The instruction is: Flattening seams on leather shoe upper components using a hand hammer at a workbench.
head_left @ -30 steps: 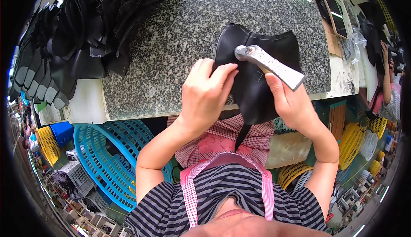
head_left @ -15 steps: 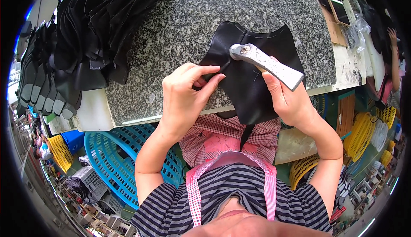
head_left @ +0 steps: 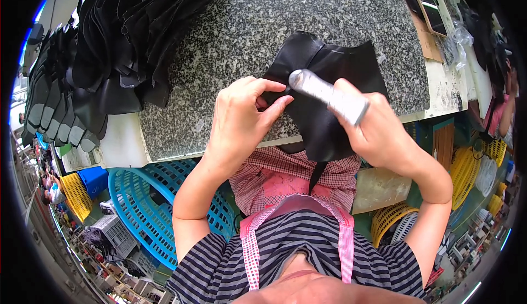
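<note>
A black leather piece (head_left: 324, 123) lies on the speckled stone worktop (head_left: 247, 24), its near end hanging over the front edge. My left hand (head_left: 244, 112) pinches the left side of the leather between thumb and fingertips. In my right hand (head_left: 379, 131) is a hammer (head_left: 329, 96), its metal head slightly blurred. The hammer's round face is over the seam of the leather, just right of my left fingertips. Whether it touches the leather I cannot tell. My right fingers hide most of the handle.
Stacked black leather pieces (head_left: 110, 57) cover the worktop's left end. A phone-like framed object (head_left: 425, 4) lies at the far right near clear plastic (head_left: 458, 46). Below the table are a blue basket (head_left: 148, 205) on the left and yellow baskets (head_left: 461, 177) on the right. Another person's arm (head_left: 510, 84) shows at the right rim.
The hammer head has shifted slightly left and down along the seam, and my right hand has turned over its handle. The leather's far edge lies a little differently. My left hand keeps its pinch.
</note>
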The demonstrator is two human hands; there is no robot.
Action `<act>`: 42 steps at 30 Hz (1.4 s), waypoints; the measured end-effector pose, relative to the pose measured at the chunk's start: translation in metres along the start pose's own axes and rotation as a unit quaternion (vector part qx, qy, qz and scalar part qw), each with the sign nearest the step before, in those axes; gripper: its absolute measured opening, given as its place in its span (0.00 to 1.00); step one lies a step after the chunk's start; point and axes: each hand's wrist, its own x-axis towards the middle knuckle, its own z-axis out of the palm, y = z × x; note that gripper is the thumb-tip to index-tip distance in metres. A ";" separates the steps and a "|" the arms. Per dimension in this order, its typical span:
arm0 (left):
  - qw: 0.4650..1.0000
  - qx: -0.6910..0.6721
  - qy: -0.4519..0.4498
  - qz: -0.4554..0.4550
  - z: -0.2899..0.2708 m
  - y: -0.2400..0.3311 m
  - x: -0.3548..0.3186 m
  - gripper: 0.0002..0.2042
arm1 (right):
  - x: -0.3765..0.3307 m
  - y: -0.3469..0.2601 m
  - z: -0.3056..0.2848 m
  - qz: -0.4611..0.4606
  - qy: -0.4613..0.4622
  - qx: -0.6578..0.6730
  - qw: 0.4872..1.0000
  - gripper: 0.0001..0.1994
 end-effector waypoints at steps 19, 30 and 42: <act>0.999 -0.018 -0.006 0.033 -0.010 -0.016 0.004 0.06 | -0.003 0.009 0.022 0.021 0.089 0.112 0.989 0.18; 0.992 -0.014 -0.001 0.128 -0.010 -0.021 0.009 0.09 | -0.003 0.011 0.023 0.010 0.090 0.109 0.990 0.16; 0.988 0.040 -0.028 0.150 -0.020 -0.022 0.021 0.15 | -0.003 0.007 0.020 -0.015 0.105 0.115 0.988 0.13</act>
